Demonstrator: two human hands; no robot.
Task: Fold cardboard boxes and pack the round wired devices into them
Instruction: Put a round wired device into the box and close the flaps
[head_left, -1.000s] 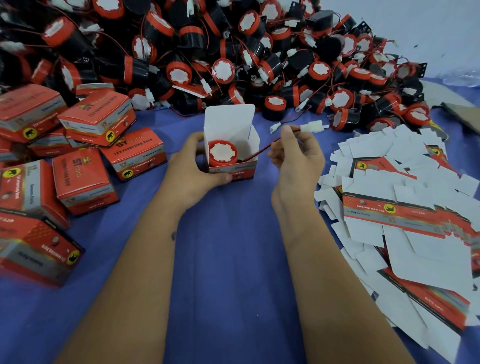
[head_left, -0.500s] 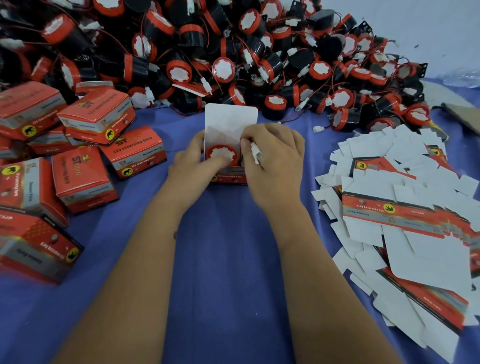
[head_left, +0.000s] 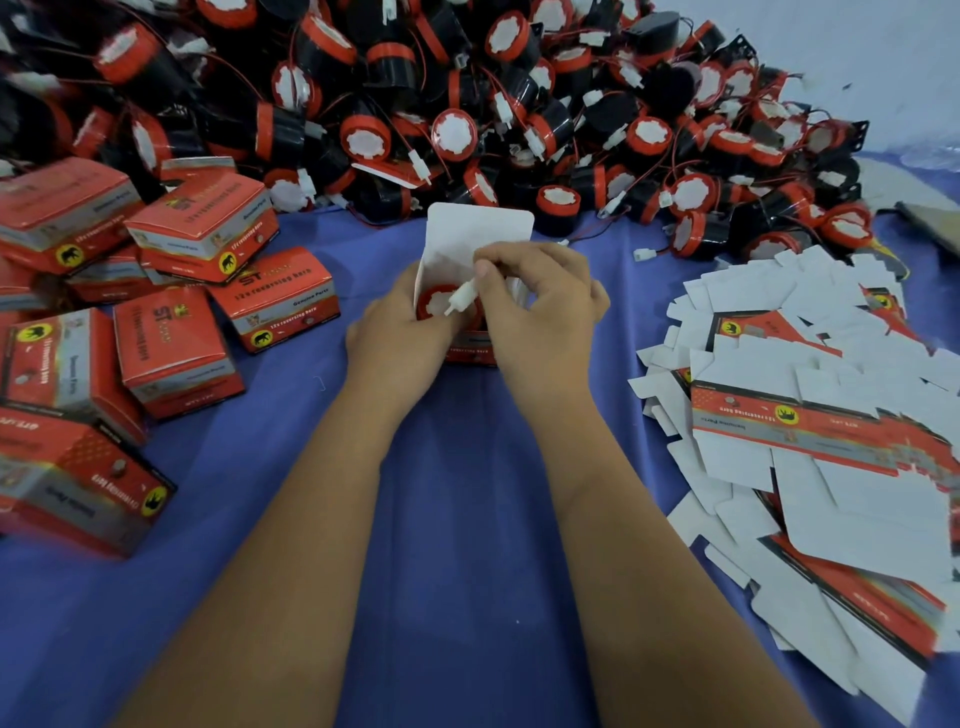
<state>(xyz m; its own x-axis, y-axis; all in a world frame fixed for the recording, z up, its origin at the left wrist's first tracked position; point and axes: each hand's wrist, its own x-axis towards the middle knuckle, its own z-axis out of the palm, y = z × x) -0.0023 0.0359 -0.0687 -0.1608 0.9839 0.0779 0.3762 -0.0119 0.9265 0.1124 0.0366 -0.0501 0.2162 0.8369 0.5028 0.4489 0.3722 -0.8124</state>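
A small red and white cardboard box (head_left: 470, 353) stands open in the middle of the blue cloth, its white lid flap (head_left: 480, 228) upright. A round red and white device (head_left: 435, 306) sits inside it. My left hand (head_left: 400, 338) grips the box from the left side. My right hand (head_left: 540, 306) covers the box's right side and pinches the device's white wire connector (head_left: 461, 297) over the opening. The wire itself is hidden under my fingers.
A big heap of round red and black wired devices (head_left: 467, 104) fills the back. Several closed red boxes (head_left: 176, 348) lie at the left. Flat unfolded box blanks (head_left: 831, 426) are piled at the right. Blue cloth (head_left: 457, 519) covers the table.
My right hand brought the wire and its white connector from the box's right side to over the opening. The left hand kept holding the box.
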